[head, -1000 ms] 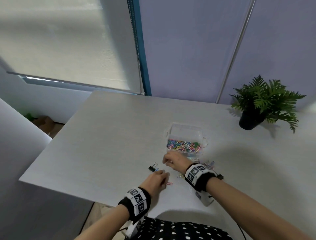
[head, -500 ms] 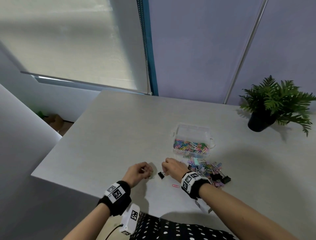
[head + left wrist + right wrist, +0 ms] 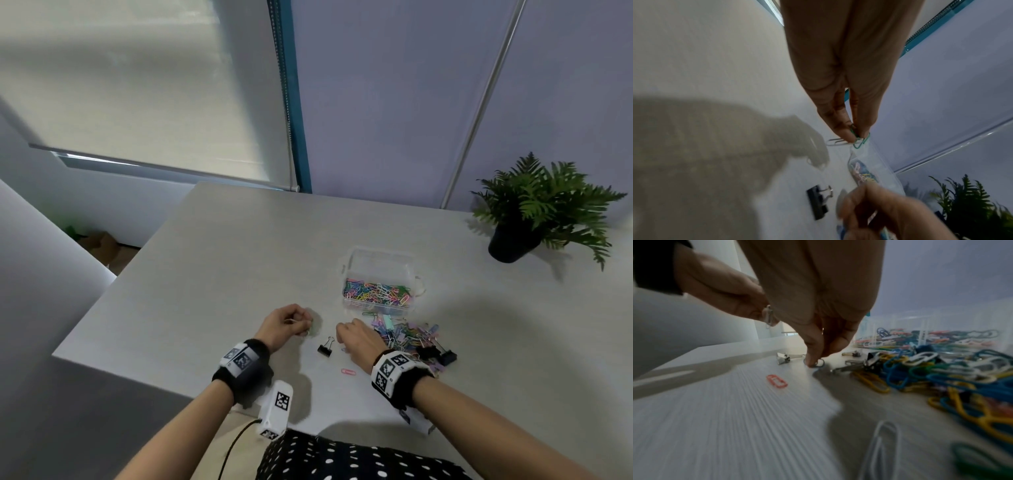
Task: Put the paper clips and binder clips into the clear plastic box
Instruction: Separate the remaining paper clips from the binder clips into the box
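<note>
The clear plastic box (image 3: 378,265) stands on the table, its floor covered with coloured paper clips (image 3: 376,291). A mixed pile of paper clips and binder clips (image 3: 409,337) lies just in front of it. My left hand (image 3: 306,327) is raised left of the pile and pinches a green paper clip (image 3: 860,142) and a pale one (image 3: 835,142). My right hand (image 3: 342,341) points fingertips down at the table and pinches a blue-grey paper clip (image 3: 817,364). Between the hands lies a black binder clip (image 3: 325,348). A pink paper clip (image 3: 348,372) lies alone near my right wrist.
A potted fern (image 3: 534,212) stands at the table's far right. The table's (image 3: 205,274) left edge and near corner lie close to my left hand. A white paper clip (image 3: 879,449) lies under my right wrist. A window blind and a wall are behind the table.
My left hand has lifted off the table and drawn to the left with clips in its fingers. My right hand's fingertips have come down on a clip beside the black binder clip.
</note>
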A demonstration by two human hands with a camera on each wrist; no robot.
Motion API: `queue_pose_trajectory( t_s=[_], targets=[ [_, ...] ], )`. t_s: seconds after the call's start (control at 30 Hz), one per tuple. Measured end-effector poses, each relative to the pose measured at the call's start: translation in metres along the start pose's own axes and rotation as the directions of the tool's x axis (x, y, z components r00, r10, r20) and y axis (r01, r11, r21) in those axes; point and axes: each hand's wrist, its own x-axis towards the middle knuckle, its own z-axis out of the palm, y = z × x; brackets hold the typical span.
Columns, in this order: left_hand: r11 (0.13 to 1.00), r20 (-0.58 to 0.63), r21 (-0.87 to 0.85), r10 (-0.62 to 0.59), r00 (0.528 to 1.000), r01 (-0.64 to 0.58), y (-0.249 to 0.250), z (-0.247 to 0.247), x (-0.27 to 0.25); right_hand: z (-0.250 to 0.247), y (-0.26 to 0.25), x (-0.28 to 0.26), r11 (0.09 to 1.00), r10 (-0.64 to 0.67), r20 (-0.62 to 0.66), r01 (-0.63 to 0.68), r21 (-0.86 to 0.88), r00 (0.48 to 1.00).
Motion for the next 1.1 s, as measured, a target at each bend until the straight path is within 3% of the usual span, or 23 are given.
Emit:
queue_pose_trajectory(
  t_s=[0.23, 0.4, 0.53, 0.7, 0.9, 1.03, 1.1],
  targets=[
    [0.994, 0.030, 0.007, 0.105, 0.994, -0.106, 0.047, 0.025, 0.049, 0.001, -0.001, -0.028, 0.995, -0.006, 0.185, -0.012, 0.094, 0.983],
    [0.992, 0.047, 0.073, 0.103, 0.994, -0.106, 0.076, 0.056, 0.088, -0.001, -0.012, -0.036, 0.993, 0.067, 0.162, -0.082, 0.089, 0.984],
    [0.961, 0.062, 0.268, 0.061, 0.996, -0.075, 0.081, 0.075, 0.102, -0.005, -0.012, -0.031, 0.989, 0.063, 0.179, -0.086, 0.123, 0.982],
    [0.912, 0.134, 0.400, 0.038, 0.990, -0.089, 0.080, 0.080, 0.099, -0.001, -0.006, -0.032, 0.994, -0.011, 0.176, -0.009, 0.112, 0.984],
    [0.903, 0.119, 0.375, 0.179, 0.977, -0.211, 0.080, 0.063, 0.086, 0.002, -0.002, -0.027, 0.995, -0.049, 0.190, 0.032, 0.095, 0.980],
    [0.883, 0.162, 0.388, 0.219, 0.962, -0.266, 0.074, 0.053, 0.074, 0.005, -0.007, -0.026, 0.992, -0.120, 0.209, 0.125, -0.007, 0.970],
    [0.863, 0.183, 0.417, 0.227, 0.957, -0.284, 0.070, 0.047, 0.070, 0.003, -0.004, -0.027, 0.993, -0.118, 0.193, 0.114, 0.035, 0.974]
  ],
)
